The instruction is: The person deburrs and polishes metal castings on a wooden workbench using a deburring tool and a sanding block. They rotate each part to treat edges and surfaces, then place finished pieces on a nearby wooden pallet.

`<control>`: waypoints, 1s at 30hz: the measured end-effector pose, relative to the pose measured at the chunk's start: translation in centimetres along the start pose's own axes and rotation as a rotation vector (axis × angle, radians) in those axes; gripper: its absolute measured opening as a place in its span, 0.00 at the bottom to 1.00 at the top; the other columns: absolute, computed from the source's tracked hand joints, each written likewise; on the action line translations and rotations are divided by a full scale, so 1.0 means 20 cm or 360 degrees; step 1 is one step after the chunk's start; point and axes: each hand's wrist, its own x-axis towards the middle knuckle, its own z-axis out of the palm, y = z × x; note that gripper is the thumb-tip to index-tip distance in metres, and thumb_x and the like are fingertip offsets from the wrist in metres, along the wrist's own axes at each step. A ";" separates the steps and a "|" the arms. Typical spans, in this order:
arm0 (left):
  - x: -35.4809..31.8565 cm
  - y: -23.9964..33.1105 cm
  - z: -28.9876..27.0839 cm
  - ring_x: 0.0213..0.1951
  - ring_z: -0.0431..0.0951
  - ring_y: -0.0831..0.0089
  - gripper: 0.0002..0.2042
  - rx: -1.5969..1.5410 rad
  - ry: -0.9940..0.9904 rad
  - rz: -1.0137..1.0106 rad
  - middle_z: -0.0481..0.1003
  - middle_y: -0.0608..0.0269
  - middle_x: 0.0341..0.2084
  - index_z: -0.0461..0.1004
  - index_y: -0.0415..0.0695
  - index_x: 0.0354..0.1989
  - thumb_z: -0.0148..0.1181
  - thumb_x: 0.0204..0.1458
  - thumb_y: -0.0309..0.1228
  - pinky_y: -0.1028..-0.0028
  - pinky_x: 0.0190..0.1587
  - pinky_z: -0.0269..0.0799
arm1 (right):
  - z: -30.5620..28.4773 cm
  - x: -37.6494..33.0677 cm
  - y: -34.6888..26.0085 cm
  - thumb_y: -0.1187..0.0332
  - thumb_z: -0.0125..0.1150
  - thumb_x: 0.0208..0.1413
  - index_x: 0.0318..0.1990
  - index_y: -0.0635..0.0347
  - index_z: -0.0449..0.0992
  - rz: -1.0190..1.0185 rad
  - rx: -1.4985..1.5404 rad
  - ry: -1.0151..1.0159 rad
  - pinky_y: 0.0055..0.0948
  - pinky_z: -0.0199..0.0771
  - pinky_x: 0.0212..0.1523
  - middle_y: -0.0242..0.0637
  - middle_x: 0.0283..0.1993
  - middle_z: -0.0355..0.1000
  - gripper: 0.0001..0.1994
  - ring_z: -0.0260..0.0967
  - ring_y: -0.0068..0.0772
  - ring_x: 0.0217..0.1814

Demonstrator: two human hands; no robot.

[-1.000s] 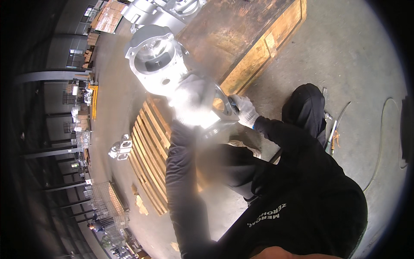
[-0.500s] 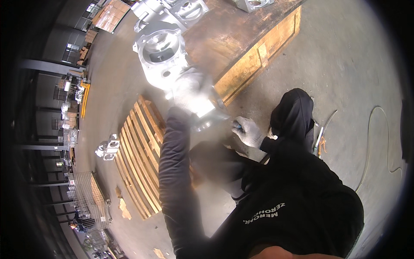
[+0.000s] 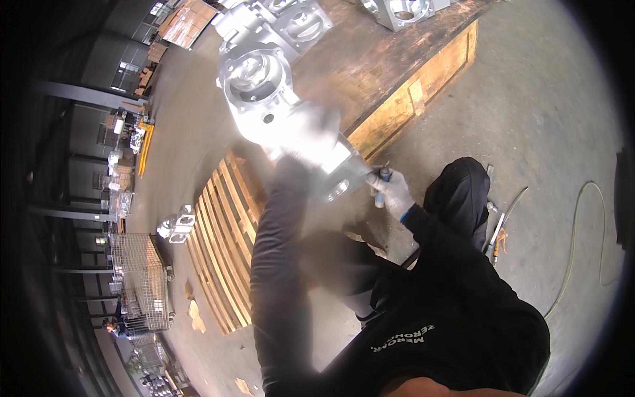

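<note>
A large silvery metal casting (image 3: pixel 254 89) with a round bore rests on the worn wooden workbench (image 3: pixel 370 66), its near end sticking out past the edge. My left hand (image 3: pixel 311 135), in a pale glove, lies on this casting's near part; glare and blur wash out its fingers. Just off the casting's near end, my right hand (image 3: pixel 397 193), gloved too, is closed round a small tool with a blue handle (image 3: pixel 381 188). The tool's tip is too unclear to tell. Other castings (image 3: pixel 304 26) stand behind the first one.
Another casting (image 3: pixel 403 13) sits at the bench's far right. To the left is a slatted wooden pallet (image 3: pixel 221 245), with smaller castings (image 3: pixel 177 226) beside it. A wire cage cart (image 3: pixel 139 281) stands farther left. An orange air gun (image 3: pixel 501 241) and a thin hose (image 3: pixel 574 245) lie on the floor at right.
My right hand has lifted slightly and turned, so the blue-handled tool shows more plainly. The whole view has shifted a little; my left hand stays on the casting.
</note>
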 end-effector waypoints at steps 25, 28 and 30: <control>0.58 0.33 0.07 0.38 0.85 0.43 0.32 0.0118 0.0103 -0.0314 0.82 0.39 0.30 0.85 0.37 0.34 0.45 0.66 0.56 0.52 0.47 0.76 | -0.36 0.58 -0.18 0.67 0.65 0.67 0.51 0.59 0.74 -0.0714 -0.1074 0.0654 0.39 0.80 0.49 0.42 0.45 0.81 0.11 0.81 0.43 0.46; 0.58 0.33 0.12 0.38 0.85 0.43 0.32 0.0089 0.0058 -0.0532 0.82 0.39 0.31 0.85 0.37 0.35 0.46 0.66 0.56 0.53 0.46 0.76 | -0.34 0.58 -0.22 0.68 0.63 0.66 0.51 0.59 0.73 -0.0966 -0.1155 0.0450 0.45 0.79 0.51 0.50 0.46 0.79 0.10 0.79 0.56 0.50; 0.59 0.32 0.14 0.38 0.85 0.44 0.31 0.0076 0.0082 -0.0531 0.82 0.39 0.30 0.85 0.37 0.35 0.48 0.66 0.56 0.54 0.46 0.76 | -0.32 0.57 -0.27 0.64 0.62 0.65 0.53 0.57 0.73 -0.0966 -0.1243 0.0371 0.50 0.77 0.54 0.54 0.50 0.78 0.14 0.77 0.60 0.55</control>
